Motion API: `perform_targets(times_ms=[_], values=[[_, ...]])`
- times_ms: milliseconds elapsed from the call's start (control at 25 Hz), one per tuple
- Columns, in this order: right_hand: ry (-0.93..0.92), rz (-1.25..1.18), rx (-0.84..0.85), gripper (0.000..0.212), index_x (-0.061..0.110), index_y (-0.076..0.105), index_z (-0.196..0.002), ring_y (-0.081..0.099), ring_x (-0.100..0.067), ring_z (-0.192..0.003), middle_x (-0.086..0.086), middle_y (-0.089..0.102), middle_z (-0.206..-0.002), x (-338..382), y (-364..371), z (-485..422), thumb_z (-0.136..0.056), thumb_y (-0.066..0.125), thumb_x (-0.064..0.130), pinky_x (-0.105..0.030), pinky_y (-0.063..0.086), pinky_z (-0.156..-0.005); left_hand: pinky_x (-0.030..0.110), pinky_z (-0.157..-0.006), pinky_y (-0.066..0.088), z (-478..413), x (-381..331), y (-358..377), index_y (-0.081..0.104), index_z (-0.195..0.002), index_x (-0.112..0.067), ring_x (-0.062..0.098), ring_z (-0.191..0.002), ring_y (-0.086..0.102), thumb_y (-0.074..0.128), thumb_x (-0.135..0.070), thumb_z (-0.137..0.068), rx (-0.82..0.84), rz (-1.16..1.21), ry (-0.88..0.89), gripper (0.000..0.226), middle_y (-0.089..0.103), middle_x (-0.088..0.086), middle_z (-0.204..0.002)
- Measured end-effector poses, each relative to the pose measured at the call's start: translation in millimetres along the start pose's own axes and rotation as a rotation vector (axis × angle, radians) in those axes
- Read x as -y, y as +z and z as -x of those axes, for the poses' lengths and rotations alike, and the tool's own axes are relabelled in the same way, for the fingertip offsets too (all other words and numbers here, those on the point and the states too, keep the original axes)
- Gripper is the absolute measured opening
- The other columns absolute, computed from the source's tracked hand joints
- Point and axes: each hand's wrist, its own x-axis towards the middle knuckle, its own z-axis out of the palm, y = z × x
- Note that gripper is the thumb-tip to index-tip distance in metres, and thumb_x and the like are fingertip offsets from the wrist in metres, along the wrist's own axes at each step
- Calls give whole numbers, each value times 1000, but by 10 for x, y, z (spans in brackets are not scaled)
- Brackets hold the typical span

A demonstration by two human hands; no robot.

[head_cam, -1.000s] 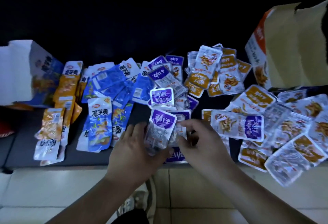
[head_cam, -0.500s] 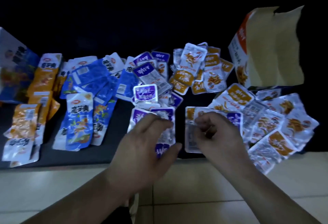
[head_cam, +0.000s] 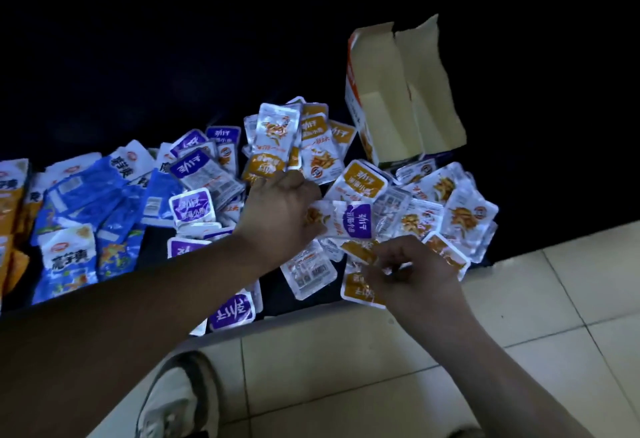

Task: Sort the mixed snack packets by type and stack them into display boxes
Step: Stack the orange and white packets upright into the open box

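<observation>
Snack packets lie spread over a dark surface. Blue packets sit at the left, purple-labelled packets in the middle, orange-labelled packets at the right. My left hand reaches across the pile and grips a purple-labelled packet that lies among the orange ones. My right hand is curled low over an orange-labelled packet near the front edge and pinches it. An open display box with raised flaps stands at the back right.
Orange pouches show at the far left edge. A purple-labelled packet hangs at the front edge of the surface. Pale floor tiles and my shoe lie below.
The view has swung right, so the left box is out of sight. My left hand moved right across the pile onto a purple-labelled packet. My right hand dropped toward the front edge.
</observation>
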Motion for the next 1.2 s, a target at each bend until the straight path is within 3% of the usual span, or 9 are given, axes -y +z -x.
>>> perform_targets(times_ms=[80, 240, 320, 480, 600, 720, 840, 1000, 1200], values=[[29, -142, -39, 20, 31, 64, -88, 65, -3, -72, 19, 67, -80, 64, 66, 14, -86, 79, 17, -33, 51, -69, 32, -60, 45, 66, -3, -213, 71, -92, -19, 23, -77, 64, 75, -34, -91, 46, 159, -20, 16, 63, -1, -81], [173, -468, 135, 8, 22, 73, -90, 72, -33, -89, -10, 73, -85, 486, 377, 181, -91, 77, 28, -55, 58, -80, 26, -55, 47, 645, -172, -588, 75, -90, -19, 8, -59, 64, 66, -31, -99, 143, 771, -480, 17, 74, 1, -75], [176, -479, 182, 6, 20, 74, -92, 72, -38, -90, -12, 75, -88, 651, 608, 261, -94, 74, 26, -63, 58, -81, 24, -53, 47, 969, -326, -694, 76, -94, -18, 9, -56, 62, 59, -24, -103, 151, 982, -654, 20, 76, -2, -75], [106, -338, 229, 7, 21, 74, -91, 70, -24, -69, -8, 73, -78, 945, 871, 164, -95, 72, 26, -45, 59, -68, 24, -56, 50, 1161, -158, -862, 79, -101, -18, 11, -70, 69, 63, -14, -100, 49, 1183, -847, 16, 80, 0, -88], [93, -296, 332, 8, 30, 69, -92, 65, -15, -62, -4, 72, -77, 1303, 956, -101, -99, 67, 25, -36, 54, -61, 31, -60, 55, 1036, 340, -944, 79, -99, -17, 18, -77, 72, 71, -12, -96, -137, 1092, -907, 10, 80, 2, -90], [65, -163, 331, 17, 33, 62, -89, 68, -29, -73, -13, 73, -90, 1629, 1027, -423, -100, 64, 21, -43, 52, -65, 26, -66, 55, 683, 824, -995, 78, -101, -16, 12, -75, 73, 76, -11, -92, -256, 1035, -993, 11, 80, -2, -90], [51, -66, 336, 21, 30, 65, -83, 70, -30, -81, -14, 72, -95, 1773, 1080, -661, -101, 62, 19, -41, 55, -69, 22, -62, 55, 320, 1068, -889, 77, -95, -12, 8, -65, 68, 82, -10, -86, -254, 1055, -1046, 10, 77, -1, -83], [203, -146, 306, 16, 24, 66, -87, 68, -30, -85, -16, 71, -97, 1687, 1087, -722, -102, 65, 19, -48, 58, -77, 43, -86, 62, 297, 1125, -700, 68, -100, -10, 23, -89, 72, 87, -11, -80, -209, 1035, -1086, 28, 75, 6, -96], [287, -166, 202, 4, 16, 73, -100, 69, -29, -73, -13, 74, -89, 1568, 744, -689, -96, 71, 16, -45, 62, -71, 26, -72, 50, 522, 829, -969, 69, -109, -18, 15, -84, 64, 73, -11, -90, -236, 755, -888, 21, 68, -1, -103]])
